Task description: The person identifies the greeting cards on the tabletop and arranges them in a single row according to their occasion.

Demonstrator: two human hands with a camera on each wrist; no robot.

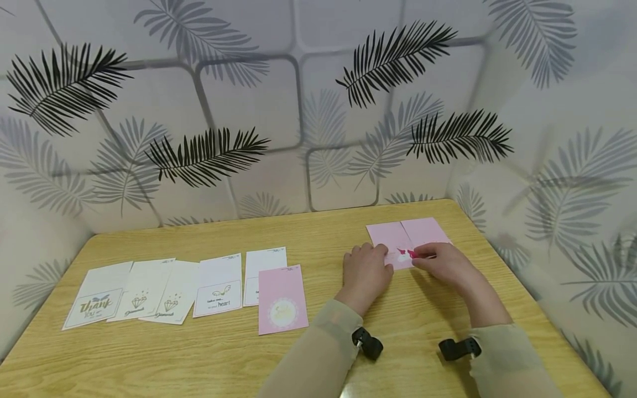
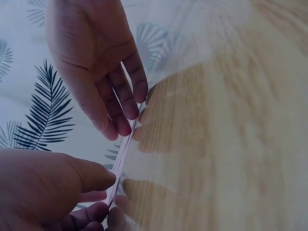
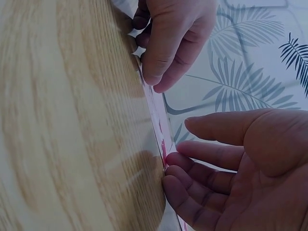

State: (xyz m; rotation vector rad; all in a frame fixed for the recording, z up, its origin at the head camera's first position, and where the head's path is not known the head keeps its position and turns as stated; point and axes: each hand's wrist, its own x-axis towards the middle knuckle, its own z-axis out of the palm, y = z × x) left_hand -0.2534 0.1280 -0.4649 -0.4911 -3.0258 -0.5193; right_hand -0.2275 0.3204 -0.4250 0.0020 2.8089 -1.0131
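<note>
Two pink cards lie side by side at the back right of the table: the left pink card point(image 1: 392, 233) and the right pink card point(image 1: 424, 228). Magenta and white printed figures show low on the left one. My left hand point(image 1: 366, 271) rests at that card's near left side, fingers resting by its edge. Over the seam between the cards, my right hand point(image 1: 444, 266) touches the printed area with its fingertips. In the right wrist view, the fingers of my right hand point(image 3: 240, 178) are gently bent against the card edge, thumb held apart.
To the left lie a white "Thank you" card point(image 1: 93, 305), two diamond cards point(image 1: 138, 301), a winged-heart card point(image 1: 217, 293) and a partly covered white card point(image 1: 266, 258). Over that last one lies a pink card point(image 1: 281, 290). A patterned curtain point(image 1: 259, 110) rises behind the wooden table point(image 1: 199, 359).
</note>
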